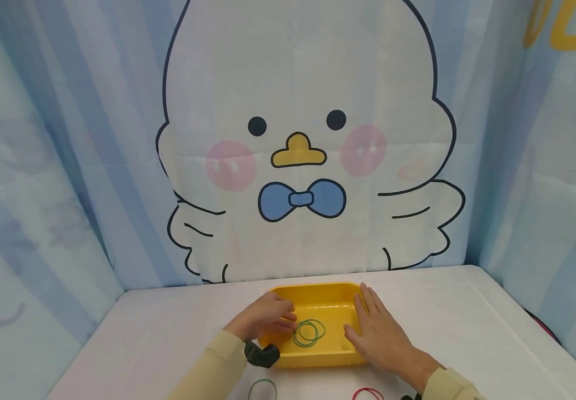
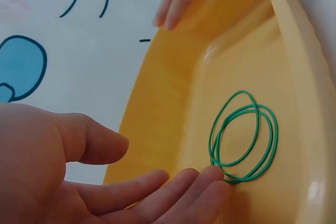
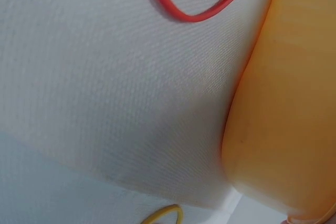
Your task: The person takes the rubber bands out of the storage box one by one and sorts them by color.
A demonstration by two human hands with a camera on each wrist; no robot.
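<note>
A yellow plastic tray (image 1: pixel 317 360) stands on the white table. Inside it, overlapping green rubber bands (image 2: pixel 257 107) lie in loose loops on the floor of the tray. My left hand (image 1: pixel 270 315) reaches over the left side of the tray, thumb apart from the loosely extended fingers. Its fingertips are right beside the green loops; whether they touch them I cannot tell. My right hand (image 1: pixel 385 337) lies along the tray's right rim with its fingers straight and the thumb spread over the inside. In the right wrist view the hand itself is nearly out of sight.
Red rubber bands (image 1: pixel 367 390) lie on the table in front of the tray's right part. Another green band (image 1: pixel 263 381) lies at the front left. The right wrist view also shows a yellow band (image 3: pixel 163 212). A printed curtain (image 1: pixel 297 239) hangs behind the table.
</note>
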